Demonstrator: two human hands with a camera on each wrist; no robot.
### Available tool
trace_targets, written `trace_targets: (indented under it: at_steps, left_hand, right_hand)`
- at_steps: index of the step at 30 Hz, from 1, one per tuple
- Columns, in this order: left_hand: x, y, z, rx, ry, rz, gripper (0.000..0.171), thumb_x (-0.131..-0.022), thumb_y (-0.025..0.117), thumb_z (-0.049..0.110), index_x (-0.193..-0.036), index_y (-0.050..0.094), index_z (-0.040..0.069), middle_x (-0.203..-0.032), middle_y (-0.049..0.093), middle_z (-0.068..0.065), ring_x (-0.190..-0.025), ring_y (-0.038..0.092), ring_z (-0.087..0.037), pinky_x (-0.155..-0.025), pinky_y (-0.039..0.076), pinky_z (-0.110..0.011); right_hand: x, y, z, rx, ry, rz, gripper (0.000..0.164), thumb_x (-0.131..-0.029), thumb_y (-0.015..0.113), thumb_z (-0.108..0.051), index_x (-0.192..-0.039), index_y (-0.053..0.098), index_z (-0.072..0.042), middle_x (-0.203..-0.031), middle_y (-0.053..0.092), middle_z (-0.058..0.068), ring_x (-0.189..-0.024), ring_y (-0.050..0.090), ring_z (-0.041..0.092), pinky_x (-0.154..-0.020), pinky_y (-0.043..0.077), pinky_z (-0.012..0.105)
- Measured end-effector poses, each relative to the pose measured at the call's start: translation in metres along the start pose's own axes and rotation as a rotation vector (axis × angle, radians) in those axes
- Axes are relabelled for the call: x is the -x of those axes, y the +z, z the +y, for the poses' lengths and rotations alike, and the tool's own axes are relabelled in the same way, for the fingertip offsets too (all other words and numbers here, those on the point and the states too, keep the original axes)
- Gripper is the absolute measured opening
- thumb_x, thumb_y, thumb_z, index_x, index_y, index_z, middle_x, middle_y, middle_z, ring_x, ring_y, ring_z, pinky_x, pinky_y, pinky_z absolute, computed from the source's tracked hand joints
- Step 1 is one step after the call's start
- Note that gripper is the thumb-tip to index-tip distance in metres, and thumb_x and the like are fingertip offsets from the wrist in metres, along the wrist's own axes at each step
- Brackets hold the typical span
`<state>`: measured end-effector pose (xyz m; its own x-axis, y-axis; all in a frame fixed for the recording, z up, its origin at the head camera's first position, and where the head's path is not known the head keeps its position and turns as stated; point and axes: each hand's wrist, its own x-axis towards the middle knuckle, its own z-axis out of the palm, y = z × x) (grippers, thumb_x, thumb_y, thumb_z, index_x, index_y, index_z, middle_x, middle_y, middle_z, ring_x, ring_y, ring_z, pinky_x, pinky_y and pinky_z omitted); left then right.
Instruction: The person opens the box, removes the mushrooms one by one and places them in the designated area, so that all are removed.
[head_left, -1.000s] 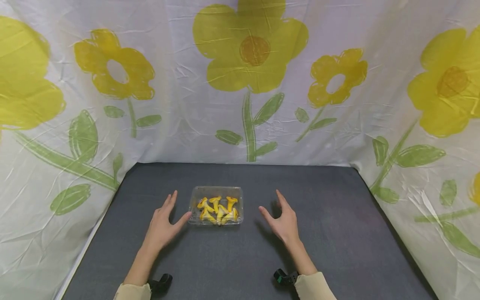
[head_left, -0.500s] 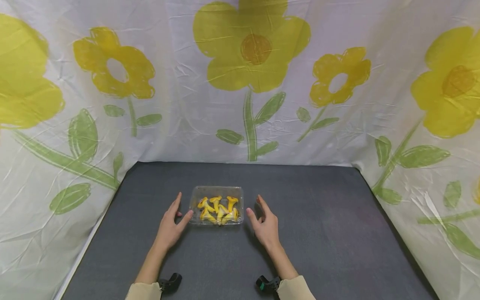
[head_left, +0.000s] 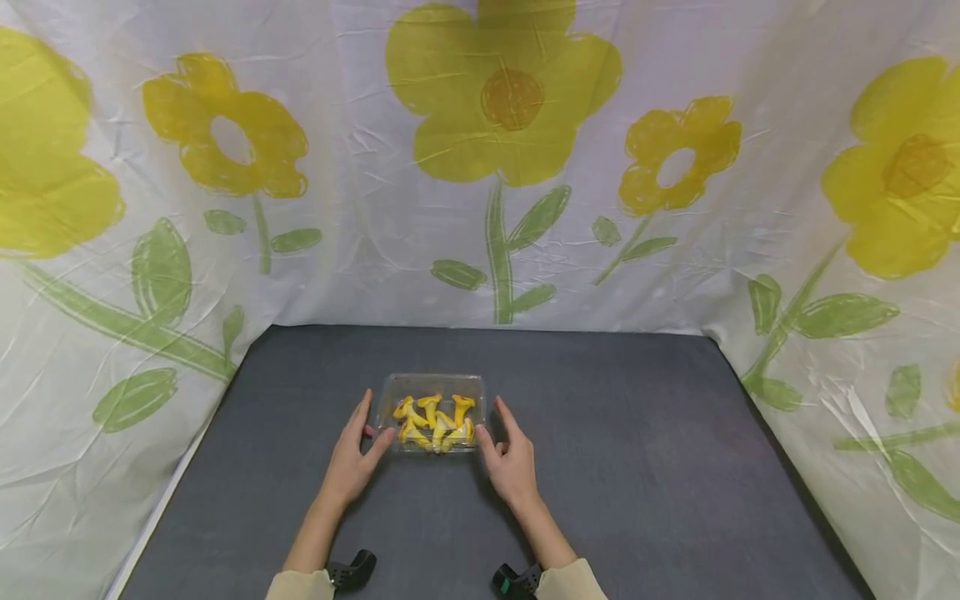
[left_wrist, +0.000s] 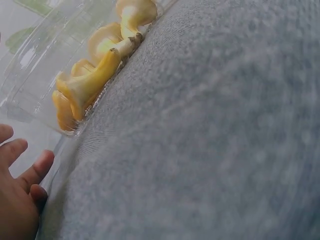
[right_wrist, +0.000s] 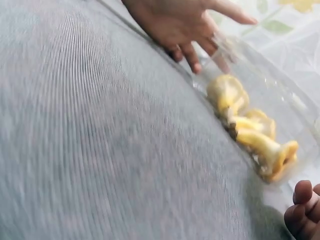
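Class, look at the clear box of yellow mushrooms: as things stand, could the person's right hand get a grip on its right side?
Probably yes. The right hand sits open right beside the clear box, fingers extended along its right wall, with only bare grey table around it. The left hand is on the opposite side, out of the way.

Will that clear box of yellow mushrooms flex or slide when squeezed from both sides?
The box looks thin and clear, so it probably flexes. It holds few mushrooms, so it is likely light. On the grey cloth it may slide little.
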<state>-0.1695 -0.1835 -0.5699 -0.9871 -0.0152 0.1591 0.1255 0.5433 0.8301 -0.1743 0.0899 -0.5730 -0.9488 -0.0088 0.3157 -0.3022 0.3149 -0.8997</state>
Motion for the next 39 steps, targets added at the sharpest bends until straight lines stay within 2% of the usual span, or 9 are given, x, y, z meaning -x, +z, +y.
trace_targets:
  at_steps: [5, 7, 10, 12, 14, 17, 22, 30, 39]
  left_hand:
    - [0.001, 0.002, 0.002, 0.012, 0.016, -0.022, 0.086, -0.105, 0.063, 0.038, -0.171, 0.018, 0.006, -0.152, 0.047, -0.026, -0.129, 0.047, -0.043, -0.103, 0.037, -0.065]
    - [0.001, 0.004, 0.003, 0.016, 0.016, -0.041, 0.087, -0.106, 0.062, 0.040, -0.171, 0.016, 0.008, -0.165, 0.035, -0.027, -0.140, 0.044, -0.049, -0.110, 0.034, -0.072]
    - [0.001, 0.005, 0.004, 0.014, -0.001, -0.068, 0.088, -0.105, 0.062, 0.042, -0.172, 0.012, 0.013, -0.172, 0.020, -0.027, -0.151, 0.031, -0.055, -0.113, 0.027, -0.080]
    - [0.003, 0.006, 0.004, 0.011, -0.019, -0.078, 0.089, -0.105, 0.062, 0.043, -0.173, 0.010, 0.015, -0.172, 0.021, -0.028, -0.149, 0.033, -0.057, -0.112, 0.028, -0.081]
    - [0.004, 0.007, 0.003, 0.005, -0.029, -0.080, 0.090, -0.104, 0.062, 0.044, -0.173, 0.010, 0.017, -0.171, 0.023, -0.029, -0.148, 0.036, -0.057, -0.110, 0.030, -0.081]
    - [0.005, 0.007, 0.001, -0.007, -0.021, -0.071, 0.092, -0.103, 0.064, 0.043, -0.173, 0.011, 0.015, -0.167, 0.029, -0.031, -0.144, 0.040, -0.057, -0.108, 0.034, -0.080]
    - [0.002, 0.009, 0.001, -0.021, -0.006, -0.072, 0.099, -0.099, 0.072, 0.044, -0.173, 0.013, 0.017, -0.160, 0.037, -0.034, -0.141, 0.041, -0.053, -0.106, 0.036, -0.079]
    - [-0.001, 0.009, 0.003, -0.021, -0.031, -0.103, 0.118, -0.088, 0.085, 0.043, -0.173, 0.006, 0.018, -0.165, 0.030, -0.030, -0.142, 0.041, -0.052, -0.107, 0.037, -0.077]
    - [0.001, 0.012, 0.000, 0.008, -0.044, -0.102, 0.130, -0.081, 0.093, 0.041, -0.173, 0.004, 0.015, -0.175, 0.019, -0.019, -0.148, 0.035, -0.051, -0.111, 0.033, -0.078]
  right_hand:
    - [0.003, 0.006, -0.005, -0.039, 0.034, -0.008, 0.066, -0.106, 0.068, -0.023, -0.161, 0.042, 0.002, -0.155, 0.054, 0.022, -0.038, 0.024, -0.008, -0.040, 0.028, 0.015]
    - [0.004, 0.009, -0.006, -0.064, 0.037, -0.026, 0.067, -0.106, 0.068, -0.023, -0.162, 0.040, 0.000, -0.127, 0.070, 0.028, -0.037, 0.023, -0.009, -0.040, 0.027, 0.014]
    - [0.006, 0.011, -0.007, -0.105, 0.003, -0.054, 0.066, -0.106, 0.067, -0.019, -0.163, 0.039, -0.003, -0.109, 0.071, 0.029, -0.036, 0.023, -0.009, -0.038, 0.026, 0.015]
    - [0.007, 0.012, -0.006, -0.128, -0.021, -0.072, 0.066, -0.106, 0.067, -0.016, -0.164, 0.038, -0.004, -0.076, 0.065, 0.025, -0.035, 0.025, -0.008, -0.037, 0.028, 0.015]
    - [0.009, 0.013, -0.006, -0.145, -0.041, -0.084, 0.065, -0.106, 0.066, -0.012, -0.164, 0.038, -0.004, -0.071, 0.067, 0.015, -0.035, 0.029, -0.008, -0.036, 0.030, 0.016]
    - [0.011, 0.013, -0.006, -0.143, -0.060, -0.093, 0.066, -0.105, 0.066, -0.010, -0.165, 0.037, -0.004, -0.043, 0.042, 0.004, -0.034, 0.028, -0.008, -0.036, 0.030, 0.015]
    - [0.011, 0.015, -0.002, -0.074, -0.108, -0.072, 0.071, -0.103, 0.069, -0.012, -0.165, 0.035, -0.002, -0.044, 0.035, -0.001, -0.038, 0.022, -0.010, -0.039, 0.027, 0.013]
    - [0.010, 0.016, 0.002, 0.023, -0.136, -0.085, 0.082, -0.100, 0.074, -0.021, -0.166, 0.030, -0.001, -0.056, 0.053, 0.000, -0.042, 0.035, -0.012, -0.041, 0.038, 0.016]
    - [0.011, 0.017, -0.002, 0.064, -0.065, -0.120, 0.099, -0.094, 0.081, -0.031, -0.168, 0.023, -0.001, -0.072, 0.062, 0.004, -0.041, 0.036, -0.010, -0.041, 0.038, 0.017]
